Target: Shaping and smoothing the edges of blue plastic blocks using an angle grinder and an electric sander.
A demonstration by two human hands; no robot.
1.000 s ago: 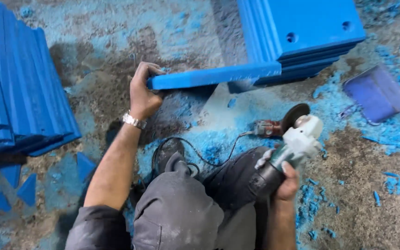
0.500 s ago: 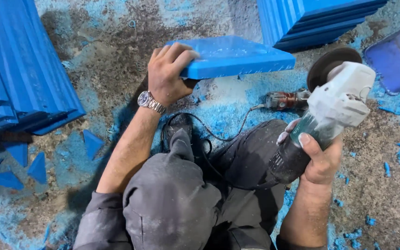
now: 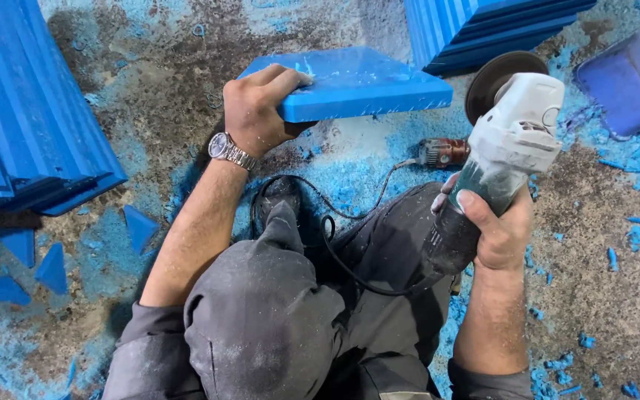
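My left hand (image 3: 257,111), with a metal watch on the wrist, grips the near left edge of a thick blue plastic slab (image 3: 357,81) held flat above the floor. My right hand (image 3: 494,226) is wrapped around the dark body of an angle grinder (image 3: 501,152). Its pale head and dark disc (image 3: 492,74) point up, just right of the slab and apart from it. The grinder's black cable (image 3: 335,222) loops over my grey trousers.
A stack of blue slabs (image 3: 27,126) leans at the left, another stack (image 3: 490,26) lies at the top right. Blue offcut triangles (image 3: 138,226) and shavings litter the dirty floor. A purple-blue block (image 3: 624,78) sits at the far right. A small red-brown tool (image 3: 444,152) lies under the slab.
My left hand has pulled the slab off the top right stack and brought it closer, turning it flat. My right hand has raised the grinder up toward the slab's right end.
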